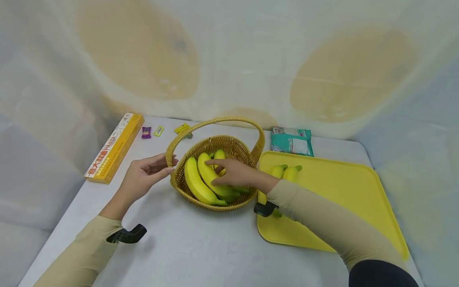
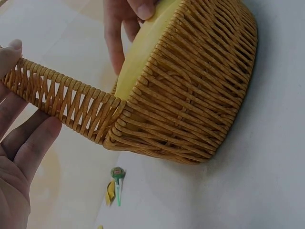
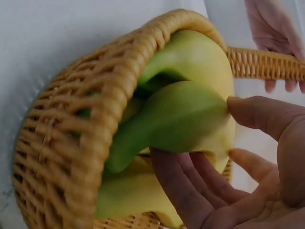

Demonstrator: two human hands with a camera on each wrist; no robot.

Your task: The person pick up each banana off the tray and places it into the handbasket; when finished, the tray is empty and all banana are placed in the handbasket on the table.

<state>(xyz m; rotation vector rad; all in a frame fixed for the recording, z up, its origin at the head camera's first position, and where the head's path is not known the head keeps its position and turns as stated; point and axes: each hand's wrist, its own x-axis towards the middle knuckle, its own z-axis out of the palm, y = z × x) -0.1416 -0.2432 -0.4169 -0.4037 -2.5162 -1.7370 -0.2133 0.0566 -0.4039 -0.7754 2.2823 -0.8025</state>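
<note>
A woven basket [image 1: 232, 139] with a tall arched handle [image 1: 215, 120] stands in the middle of the table, several bananas inside. My left hand [image 1: 138, 179] holds the left side of the handle between thumb and fingers, as the left wrist view also shows. Inside the basket, my right hand [image 1: 236, 173] grips a banana [image 3: 186, 114], thumb on one side and fingers curled under the other. Another banana [image 1: 196, 183] lies to its left along the rim. Some bananas underneath are partly hidden by the hand and the upper ones.
Right of the basket, a yellow tray [image 1: 344, 191] carries bananas [image 1: 291, 173], partly covered by the right forearm. Behind it lies a teal packet [image 1: 292, 141]. A pasta box [image 1: 114, 149], a purple sweet [image 1: 146, 132] and a yellow sweet [image 1: 159, 130] lie at the back left.
</note>
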